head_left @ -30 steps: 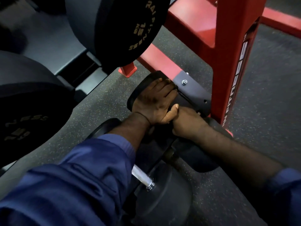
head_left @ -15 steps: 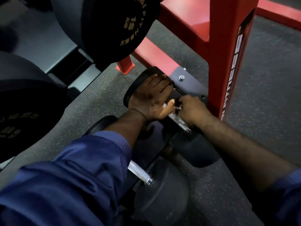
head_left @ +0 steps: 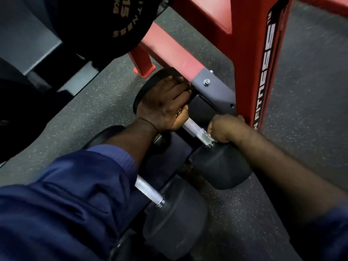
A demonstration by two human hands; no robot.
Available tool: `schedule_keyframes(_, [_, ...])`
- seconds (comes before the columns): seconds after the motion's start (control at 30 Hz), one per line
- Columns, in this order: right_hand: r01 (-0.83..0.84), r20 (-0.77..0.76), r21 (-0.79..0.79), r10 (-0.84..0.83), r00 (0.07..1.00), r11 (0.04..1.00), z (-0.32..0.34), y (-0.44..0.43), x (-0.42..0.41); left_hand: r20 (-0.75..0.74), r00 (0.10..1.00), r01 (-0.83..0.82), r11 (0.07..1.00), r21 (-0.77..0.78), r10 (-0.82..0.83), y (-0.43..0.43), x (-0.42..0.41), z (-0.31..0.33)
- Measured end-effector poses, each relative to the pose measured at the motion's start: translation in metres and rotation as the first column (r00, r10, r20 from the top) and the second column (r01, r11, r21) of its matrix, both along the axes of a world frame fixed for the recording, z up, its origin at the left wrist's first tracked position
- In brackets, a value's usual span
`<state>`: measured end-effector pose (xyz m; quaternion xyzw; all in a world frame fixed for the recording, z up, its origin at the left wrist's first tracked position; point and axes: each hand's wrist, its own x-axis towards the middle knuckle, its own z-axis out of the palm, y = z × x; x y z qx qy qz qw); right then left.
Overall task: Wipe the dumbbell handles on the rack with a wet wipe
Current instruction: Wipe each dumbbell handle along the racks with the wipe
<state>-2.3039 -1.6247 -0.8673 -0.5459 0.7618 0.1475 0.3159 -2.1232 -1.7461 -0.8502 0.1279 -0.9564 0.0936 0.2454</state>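
Two hands on one dumbbell (head_left: 220, 166), low on the red rack (head_left: 250, 53), just above the speckled floor (head_left: 244, 213); left hand (head_left: 165, 104) lies spread over the far head, fingers fairly straight, thumb tip against the far end of the handle (head_left: 194, 129); right hand (head_left: 225, 128) is a closed fist wrapped round the handle's near end, against the near head and beside the rack upright; wet wipe not made out, cannot tell whether it sits inside the fist.

Change: a second ago the hands touched, thumb to knuckles, handle fully covered; half a second ago the fist was just beside the left thumb, bright metal showing on its near side; now the fist has slid down to the near head, hands apart, bare handle between them; left hand unmoved.

View has come closer; 15 kg plate (head_left: 116, 25) cropped at the top edge; second dumbbell (head_left: 175, 219) lies nearer, untouched, its handle partly under the blue sleeve (head_left: 66, 194).
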Motion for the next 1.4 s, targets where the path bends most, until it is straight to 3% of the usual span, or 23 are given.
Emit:
schedule_keyframes(0.13, [0.038, -0.125, -0.168, -0.06, 0.99, 0.985, 0.002, 0.014, 0.015, 0.002, 1.0, 0.0, 1.0, 0.003, 0.0, -0.001, 0.001, -0.001])
schedule_keyframes(0.27, [0.145, -0.091, -0.18, -0.163, 0.982, 0.973, 0.002, 0.012, 0.018, -0.012, 0.999, 0.029, 0.999, -0.017, -0.03, -0.003, 0.001, -0.007])
schedule_keyframes(0.4, [0.341, 0.07, -0.232, -0.334, 0.94, 0.911, 0.015, 0.024, 0.027, 0.016, 1.0, 0.018, 1.0, -0.01, -0.018, -0.002, 0.003, -0.001])
schedule_keyframes(0.5, [0.391, 0.27, -0.345, -0.309, 0.912, 0.853, 0.032, 0.045, 0.066, 0.118, 0.992, -0.066, 0.986, 0.155, 0.048, 0.011, 0.004, 0.015])
schedule_keyframes(0.63, [0.401, 0.341, -0.481, -0.255, 0.905, 0.779, 0.038, 0.072, 0.115, 0.119, 0.993, -0.065, 0.903, 0.425, 0.015, 0.046, 0.046, 0.018])
schedule_keyframes(0.73, [0.553, 0.512, -0.426, -0.313, 0.8, 0.716, 0.03, 0.072, 0.143, 0.302, 0.953, -0.094, 0.924, 0.371, -0.025, 0.062, 0.107, 0.023])
schedule_keyframes(0.8, [0.596, 0.558, -0.395, -0.332, 0.76, 0.7, 0.03, 0.065, 0.165, 0.462, 0.885, -0.198, 0.942, 0.269, 0.054, 0.067, 0.138, 0.039])
schedule_keyframes(0.9, [0.565, 0.514, -0.352, -0.351, 0.783, 0.746, 0.023, 0.049, 0.2, 0.48, 0.869, -0.237, 0.954, 0.185, 0.123, 0.061, 0.165, 0.05])
schedule_keyframes(1.03, [0.522, 0.492, -0.22, -0.368, 0.789, 0.824, 0.005, 0.032, 0.245, 0.299, 0.952, -0.157, 0.948, 0.276, 0.07, 0.052, 0.193, 0.03])
schedule_keyframes(1.13, [0.407, 0.386, -0.302, -0.281, 0.879, 0.862, 0.007, 0.043, 0.264, 0.203, 0.977, -0.129, 0.932, 0.337, 0.062, 0.059, 0.189, 0.029])
schedule_keyframes(1.33, [0.185, 0.184, -0.318, -0.13, 0.974, 0.93, 0.015, 0.029, 0.274, 0.256, 0.965, -0.131, 0.951, 0.281, 0.058, 0.061, 0.19, 0.031])
schedule_keyframes(1.4, [0.1, 0.132, -0.403, -0.05, 0.99, 0.91, 0.011, 0.029, 0.272, 0.264, 0.963, -0.12, 0.956, 0.27, 0.046, 0.061, 0.188, 0.031])
